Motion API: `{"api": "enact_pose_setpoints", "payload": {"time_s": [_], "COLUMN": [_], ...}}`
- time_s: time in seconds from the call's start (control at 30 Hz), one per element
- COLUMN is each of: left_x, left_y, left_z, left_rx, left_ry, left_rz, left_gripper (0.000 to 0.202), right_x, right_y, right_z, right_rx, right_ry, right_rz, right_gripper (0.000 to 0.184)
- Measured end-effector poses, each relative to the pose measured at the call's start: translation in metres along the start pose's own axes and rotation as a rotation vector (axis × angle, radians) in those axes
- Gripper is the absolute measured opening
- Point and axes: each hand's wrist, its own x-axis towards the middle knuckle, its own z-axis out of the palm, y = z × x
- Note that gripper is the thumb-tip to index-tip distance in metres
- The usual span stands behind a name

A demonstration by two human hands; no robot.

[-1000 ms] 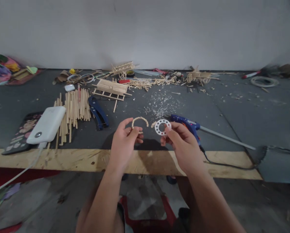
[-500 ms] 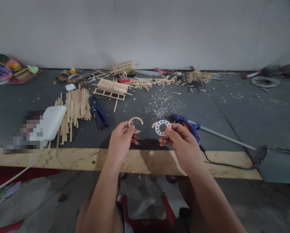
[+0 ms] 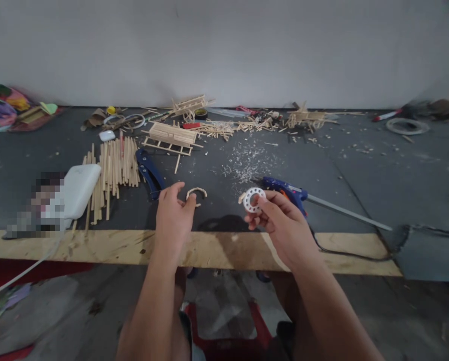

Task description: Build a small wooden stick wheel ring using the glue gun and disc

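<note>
Far left: white power bank [image 3: 82, 183], cable attached, overlapping a blurred flat item. Just right of it, a loose spread of wooden sticks [image 3: 117, 165], then a blue hand cutter [image 3: 149, 170] on the dark surface [image 3: 216, 173].

Left hand [image 3: 173, 215] near the cutter's lower end, above the front of the surface. Thumb and fingers pinch the curved wooden piece [image 3: 197, 189]; its arc shows beyond the thumb tip, gap facing right. Index finger raised, apart from the arc.

Between the hands, bare dark space with white shavings [image 3: 250, 160] farther back (thin, scattered, like glue threads).

Right hand [image 3: 286, 223] pinches the white ring [image 3: 247, 202], thumb on its near face, row of holes visible. Ring sits at the fingertips, left of the palm, well apart from the arc. Small wooden bit [image 3: 241, 198] at its left edge; how it is held, cannot tell.

Just behind the right hand, blue glue gun [image 3: 279, 184], its glue stick [image 3: 346, 210] stretching right.
</note>
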Motion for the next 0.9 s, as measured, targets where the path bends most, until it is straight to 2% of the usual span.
{"api": "enact_pose_setpoints", "payload": {"time_s": [0.07,0.1,0.13,0.23,0.33,0.43,0.67,0.9], "left_x": [-0.004,-0.008,-0.011,-0.023,-0.031,-0.032,-0.03,-0.03], "left_y": [0.005,0.009,0.013,0.025,0.033,0.036,0.034,0.031], "left_z": [-0.002,-0.002,-0.002,0.002,0.006,0.01,0.015,0.016], "left_rx": [-0.019,-0.107,-0.23,-0.606,-0.719,-0.718,-0.869,-0.948], "left_ry": [0.05,0.017,-0.056,-0.372,-0.519,-0.545,-0.53,-0.515], "left_rz": [0.067,0.076,0.066,-0.026,-0.054,-0.05,-0.145,-0.158], "left_gripper": [0.033,0.03,0.027,0.026,0.022,0.02,0.017,0.016], "right_x": [-0.001,-0.001,-0.001,-0.002,-0.002,-0.001,-0.002,-0.003], "right_y": [0.001,0.002,0.002,0.003,0.003,0.004,0.003,0.001], "right_z": [0.001,0.001,0.002,0.002,0.003,0.003,0.002,0.005], "right_rx": [-0.026,-0.039,-0.054,-0.119,-0.194,-0.233,-0.259,-0.25], "right_ry": [-0.016,-0.023,-0.028,-0.049,-0.078,-0.093,-0.091,-0.1], "right_rz": [-0.001,-0.002,-0.003,-0.011,-0.037,-0.056,-0.066,-0.09], "right_gripper": [0.014,0.014,0.014,0.014,0.015,0.016,0.016,0.015]}}
